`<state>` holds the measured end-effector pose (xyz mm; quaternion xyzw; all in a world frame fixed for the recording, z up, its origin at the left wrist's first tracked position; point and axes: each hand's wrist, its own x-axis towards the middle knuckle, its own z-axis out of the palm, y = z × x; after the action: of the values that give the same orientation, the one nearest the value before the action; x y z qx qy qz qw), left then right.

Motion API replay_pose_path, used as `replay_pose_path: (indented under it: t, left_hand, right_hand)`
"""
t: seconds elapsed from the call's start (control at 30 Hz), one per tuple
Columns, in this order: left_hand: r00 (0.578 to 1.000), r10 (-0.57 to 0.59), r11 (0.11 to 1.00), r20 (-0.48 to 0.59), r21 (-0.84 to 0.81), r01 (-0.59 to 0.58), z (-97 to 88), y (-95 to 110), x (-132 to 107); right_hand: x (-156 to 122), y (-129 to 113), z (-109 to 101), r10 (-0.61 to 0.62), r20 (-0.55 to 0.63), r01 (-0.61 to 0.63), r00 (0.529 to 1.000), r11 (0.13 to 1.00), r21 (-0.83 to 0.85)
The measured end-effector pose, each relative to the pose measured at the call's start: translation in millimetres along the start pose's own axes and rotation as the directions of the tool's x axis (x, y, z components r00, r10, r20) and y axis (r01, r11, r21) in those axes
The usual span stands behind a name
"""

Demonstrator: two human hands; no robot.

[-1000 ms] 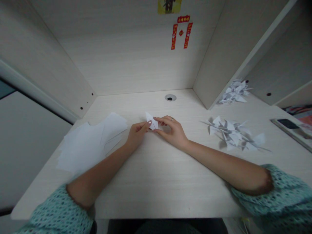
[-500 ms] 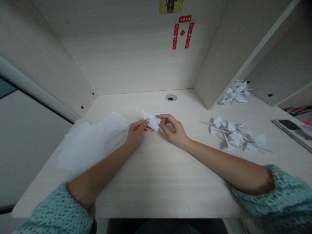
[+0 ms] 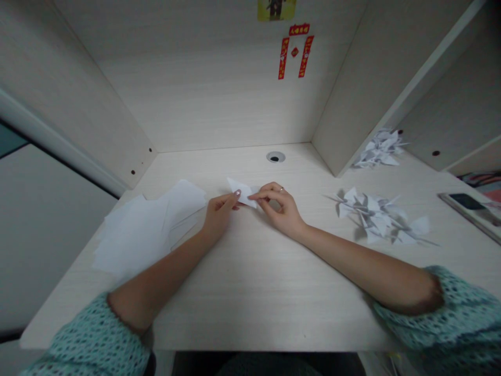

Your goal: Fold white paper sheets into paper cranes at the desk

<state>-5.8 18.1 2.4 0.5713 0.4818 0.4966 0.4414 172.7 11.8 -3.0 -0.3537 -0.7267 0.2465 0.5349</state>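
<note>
A small piece of folded white paper is held just above the desk between my two hands. My left hand pinches its left part, thumb on top and fingertips beneath. With thumb and index finger together, my right hand grips the paper's right edge; a ring shows on one finger. To the left lies a spread stack of white paper sheets. On the right sits a cluster of folded paper cranes with pointed tips.
Another heap of folded paper shapes lies beside the upright divider. A phone-like flat object rests at the far right. A round cable hole is set near the back panel, which carries red stickers.
My right index finger has come down and inward over the paper's right side, its fingers closing together. My left hand stays nearly where it was, still pinching the paper.
</note>
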Motion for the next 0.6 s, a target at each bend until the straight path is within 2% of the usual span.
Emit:
replay_pose_path:
  t: [0.3, 0.6]
  left_hand:
    - [0.999, 0.005, 1.000, -0.048, -0.018, -0.006, -0.1, -3.7, 1.3]
    - [1.000, -0.006, 0.999, 0.023, 0.043, 0.005, -1.0, 3.0, -3.8]
  right_hand:
    - [-2.4, 0.1, 0.5, -0.061, 0.034, 0.061, 0.998, 0.998, -0.008]
    - [-3.5, -0.9, 1.2, -0.126, 0.169, 0.141, 0.978, 0.987, -0.079]
